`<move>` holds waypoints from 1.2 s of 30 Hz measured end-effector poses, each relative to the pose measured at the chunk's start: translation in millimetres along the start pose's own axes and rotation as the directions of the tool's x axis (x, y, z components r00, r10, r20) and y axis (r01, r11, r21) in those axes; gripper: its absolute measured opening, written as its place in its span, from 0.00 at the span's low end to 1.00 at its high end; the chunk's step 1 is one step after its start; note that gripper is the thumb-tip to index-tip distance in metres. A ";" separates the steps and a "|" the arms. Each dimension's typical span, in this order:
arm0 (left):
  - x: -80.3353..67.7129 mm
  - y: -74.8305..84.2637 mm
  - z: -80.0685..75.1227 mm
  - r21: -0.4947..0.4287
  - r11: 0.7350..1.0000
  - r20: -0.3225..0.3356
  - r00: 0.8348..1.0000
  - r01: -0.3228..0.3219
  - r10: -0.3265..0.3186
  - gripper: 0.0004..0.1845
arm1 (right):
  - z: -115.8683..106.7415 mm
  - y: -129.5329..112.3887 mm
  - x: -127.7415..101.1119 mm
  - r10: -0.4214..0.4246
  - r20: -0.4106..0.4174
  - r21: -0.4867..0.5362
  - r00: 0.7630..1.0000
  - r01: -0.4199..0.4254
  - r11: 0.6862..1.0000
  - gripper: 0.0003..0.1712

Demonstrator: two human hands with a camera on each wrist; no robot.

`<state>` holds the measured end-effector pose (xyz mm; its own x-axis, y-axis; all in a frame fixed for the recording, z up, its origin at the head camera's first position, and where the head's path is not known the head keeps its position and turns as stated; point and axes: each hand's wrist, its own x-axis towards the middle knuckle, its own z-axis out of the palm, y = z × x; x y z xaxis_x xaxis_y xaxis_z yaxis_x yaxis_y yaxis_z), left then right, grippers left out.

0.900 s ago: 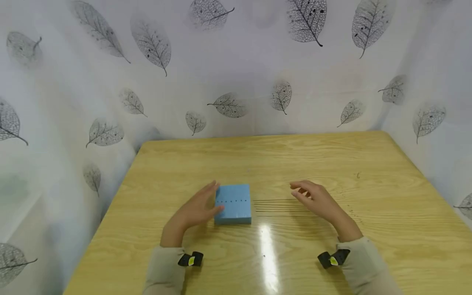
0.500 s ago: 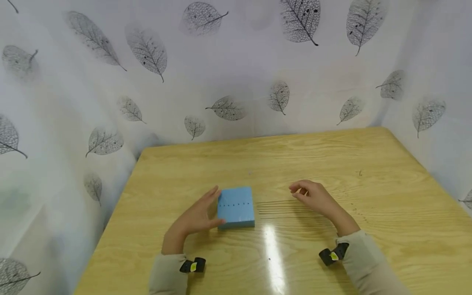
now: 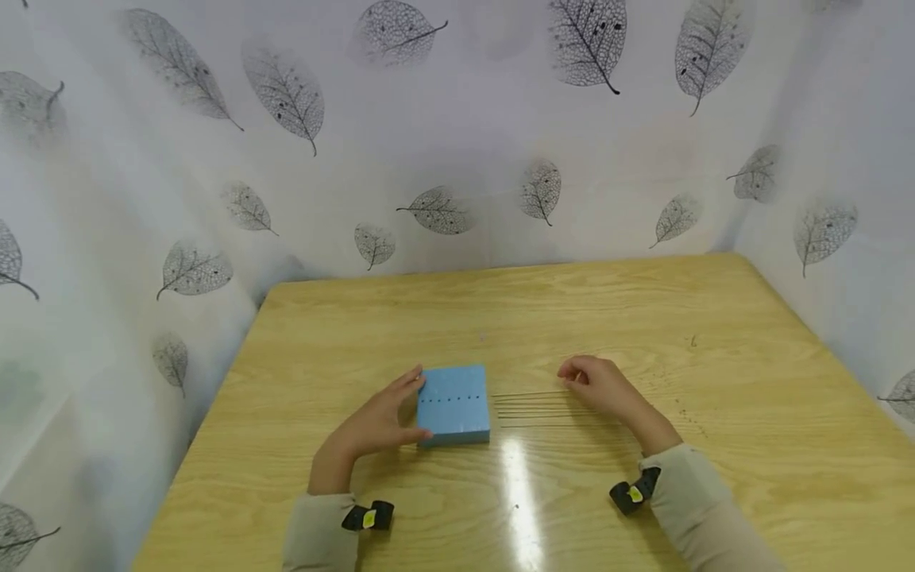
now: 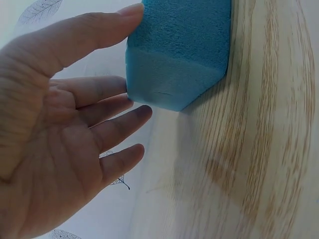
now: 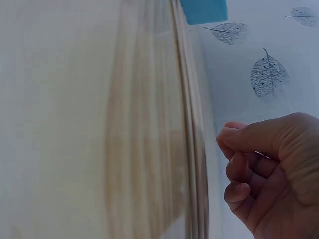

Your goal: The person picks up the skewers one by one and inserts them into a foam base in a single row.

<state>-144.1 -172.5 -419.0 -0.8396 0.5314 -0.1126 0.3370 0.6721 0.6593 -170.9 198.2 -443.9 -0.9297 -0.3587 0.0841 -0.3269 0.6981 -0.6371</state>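
A blue foam block (image 3: 453,405) lies on the wooden table, with a row of small dark holes across its top. My left hand (image 3: 375,421) holds its left side, the thumb at the near corner and a finger at the far corner; the left wrist view shows the other fingers (image 4: 122,130) spread off the foam. Right of the block lie several thin sticks (image 3: 536,403), roughly parallel. Over their far right part hovers my right hand (image 3: 600,388), fingers curled and thumb tip against the index finger. Nothing shows between those fingertips (image 5: 230,133) in the right wrist view.
The table (image 3: 400,318) reaches back to a pale curtain (image 3: 457,143) printed with grey leaves. Each sleeve carries a black strap, one on the left wrist (image 3: 368,517) and one on the right (image 3: 635,492). A bright glare streak crosses the table's near half.
The right hand's thumb and index finger have closed together, and the hand has dipped slightly toward the sticks. My left thumb and fingers have settled at the block's corners.
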 end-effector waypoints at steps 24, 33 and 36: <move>-1.5 -8.5 1.1 -0.063 0.997 0.013 0.999 -0.041 0.042 0.47 | 4.3 6.6 8.5 -0.057 0.090 -0.094 0.994 0.065 0.993 0.07; -1.3 -10.7 1.1 -0.065 0.997 0.020 0.999 -0.046 0.047 0.47 | 2.3 4.1 8.9 -0.024 0.134 -0.103 0.991 0.038 0.994 0.07; -1.6 -11.5 0.8 -0.066 0.996 0.019 0.998 -0.052 0.053 0.47 | 1.1 2.9 8.3 -0.012 0.129 -0.118 0.992 0.027 0.993 0.06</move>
<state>-146.3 -180.7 -427.0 -0.8121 0.5763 -0.0917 0.3511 0.6081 0.7120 -179.4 196.6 -445.9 -0.8960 -0.4440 -0.0079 -0.3701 0.7564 -0.5393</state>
